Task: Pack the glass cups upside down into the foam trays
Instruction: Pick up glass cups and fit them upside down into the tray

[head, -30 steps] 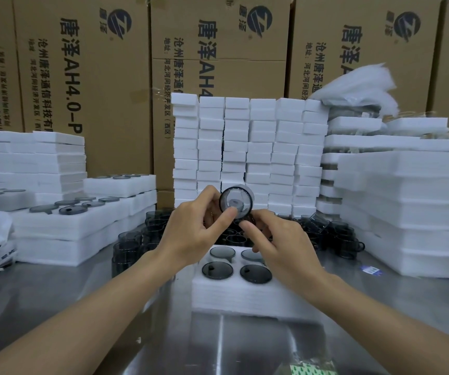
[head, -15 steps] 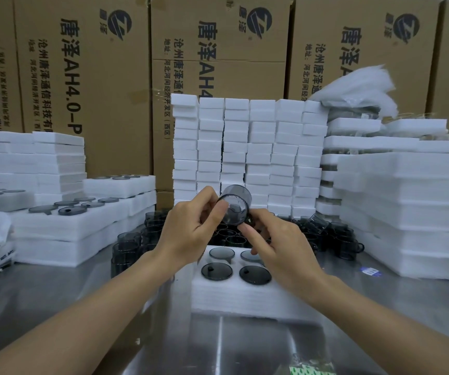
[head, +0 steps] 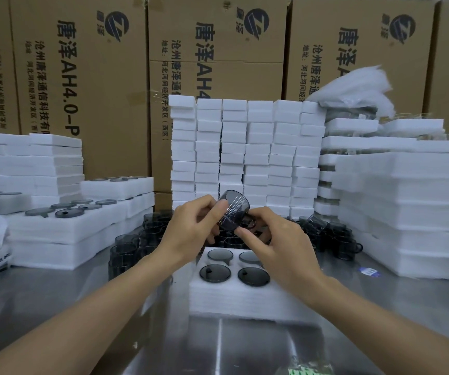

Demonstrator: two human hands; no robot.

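A smoky grey glass cup [head: 233, 211] is held tilted in the air between both hands, above the back of a white foam tray [head: 245, 296]. My left hand [head: 191, 228] grips its left side with thumb and fingers. My right hand [head: 277, 244] pinches its lower right part near the handle. The tray lies on the steel table and shows several round holes with dark cup bottoms [head: 214, 273] in them, cups upside down. My right hand hides the tray's right holes.
Loose grey cups [head: 137, 239] stand crowded behind the tray, more cups [head: 334, 236] on the right. Filled foam trays [head: 69, 220] are stacked left, plain foam sheets [head: 407, 212] right, foam blocks [head: 245, 152] behind. Cardboard boxes [head: 83, 77] form the back wall.
The cup has turned between my fingers: a second ago its round end faced me, now its side wall shows and it tilts. Both hands stayed in place above the tray.
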